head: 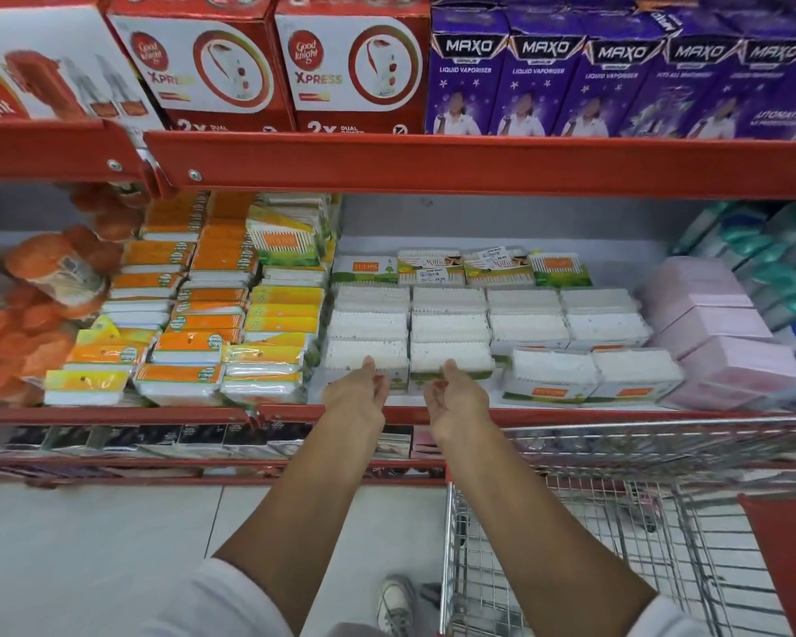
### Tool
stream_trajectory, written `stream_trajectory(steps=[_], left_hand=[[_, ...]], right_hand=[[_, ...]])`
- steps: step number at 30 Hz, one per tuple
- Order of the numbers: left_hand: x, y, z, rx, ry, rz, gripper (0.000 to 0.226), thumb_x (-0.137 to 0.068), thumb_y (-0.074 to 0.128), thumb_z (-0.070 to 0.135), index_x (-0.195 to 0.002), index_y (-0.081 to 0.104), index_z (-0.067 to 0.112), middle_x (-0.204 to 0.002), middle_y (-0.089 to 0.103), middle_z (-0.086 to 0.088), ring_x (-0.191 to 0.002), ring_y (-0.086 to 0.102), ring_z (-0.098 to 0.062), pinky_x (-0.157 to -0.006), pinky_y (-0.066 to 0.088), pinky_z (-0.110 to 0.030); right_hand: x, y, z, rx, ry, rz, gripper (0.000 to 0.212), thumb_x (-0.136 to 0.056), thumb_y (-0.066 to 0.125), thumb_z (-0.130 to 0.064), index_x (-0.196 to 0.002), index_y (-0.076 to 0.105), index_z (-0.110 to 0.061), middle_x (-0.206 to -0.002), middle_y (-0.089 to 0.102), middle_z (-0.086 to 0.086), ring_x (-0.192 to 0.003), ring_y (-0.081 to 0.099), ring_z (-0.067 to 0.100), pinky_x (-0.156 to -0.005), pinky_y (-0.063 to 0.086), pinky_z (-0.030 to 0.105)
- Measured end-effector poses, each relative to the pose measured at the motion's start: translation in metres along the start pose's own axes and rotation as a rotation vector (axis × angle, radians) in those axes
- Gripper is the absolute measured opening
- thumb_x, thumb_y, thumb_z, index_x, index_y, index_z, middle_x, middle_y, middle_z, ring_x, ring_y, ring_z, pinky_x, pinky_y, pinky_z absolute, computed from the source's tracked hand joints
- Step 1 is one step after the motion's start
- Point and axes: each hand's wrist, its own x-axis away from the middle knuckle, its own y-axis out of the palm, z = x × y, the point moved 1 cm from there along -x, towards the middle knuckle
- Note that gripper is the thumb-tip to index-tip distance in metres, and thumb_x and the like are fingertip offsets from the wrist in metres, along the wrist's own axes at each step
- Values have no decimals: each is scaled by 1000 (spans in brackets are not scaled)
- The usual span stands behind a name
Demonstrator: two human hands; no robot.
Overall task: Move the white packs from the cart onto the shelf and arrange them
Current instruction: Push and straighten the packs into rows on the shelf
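Observation:
Several white packs of cotton buds [451, 324] lie in rows on the middle shelf [433, 413]. Both my hands reach over its red front rail. My left hand [357, 388] has its fingers apart, its tips at the front edge of the nearest left pack [366, 358]. My right hand [456, 393] is palm up with spread fingers, touching the front of the neighbouring pack [451, 356]. Neither hand holds anything. Two more white packs [589, 372] sit to the right, slightly askew. The wire cart [570, 544] stands at lower right; I see no packs in it.
Orange and yellow packs [194, 324] fill the shelf's left side, pink boxes [718, 324] the right. Above, red boxes [267, 57] and purple boxes [616, 71] line the upper shelf. A lower shelf [203, 466] runs beneath. My shoe [394, 604] is on the tiled floor.

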Motion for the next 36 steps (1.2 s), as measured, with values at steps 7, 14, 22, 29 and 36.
stream_trajectory(steps=[7, 14, 22, 29, 36], left_hand=[[19, 16, -26, -30, -58, 93, 40, -87, 69, 25, -115, 58, -1, -92, 60, -9, -73, 60, -13, -61, 56, -20], [52, 101, -120, -112, -262, -188, 36, -82, 74, 28, -105, 61, 4, -86, 57, -10, -75, 62, -16, -66, 57, -22], [45, 151, -135, -47, -199, -117, 58, -78, 77, 29, -125, 54, 4, -125, 55, -16, -90, 58, -20, -79, 57, -25], [45, 152, -133, -29, -177, -77, 32, -85, 72, 16, -111, 60, 3, -99, 58, -12, -70, 57, -17, -74, 56, -31], [44, 153, -127, -43, -170, -49, 28, -87, 70, 14, -110, 58, 3, -127, 56, -18, -91, 62, -22, -85, 58, -31]], right_hand=[[3, -40, -21, 50, 4, -15, 33, -95, 59, -18, -123, 57, 0, -122, 55, 14, -110, 58, 22, -108, 43, 32], [-5, -123, -103, 52, -195, 114, 45, -102, 43, -16, -141, 38, 7, -141, 45, 30, -131, 47, 37, -109, 39, 33], [-47, -140, -160, 37, -231, 90, 35, -96, 57, -20, -130, 53, -12, -119, 64, 1, -97, 61, 12, -97, 44, 22], [-57, -133, -156, 39, -180, 88, 49, -95, 59, -25, -138, 46, -7, -142, 50, 9, -128, 49, 23, -99, 42, 26], [-56, -127, -157, 92, -157, 97, 51, -95, 59, -29, -139, 45, -6, -139, 52, 10, -116, 54, 22, -98, 43, 26]])
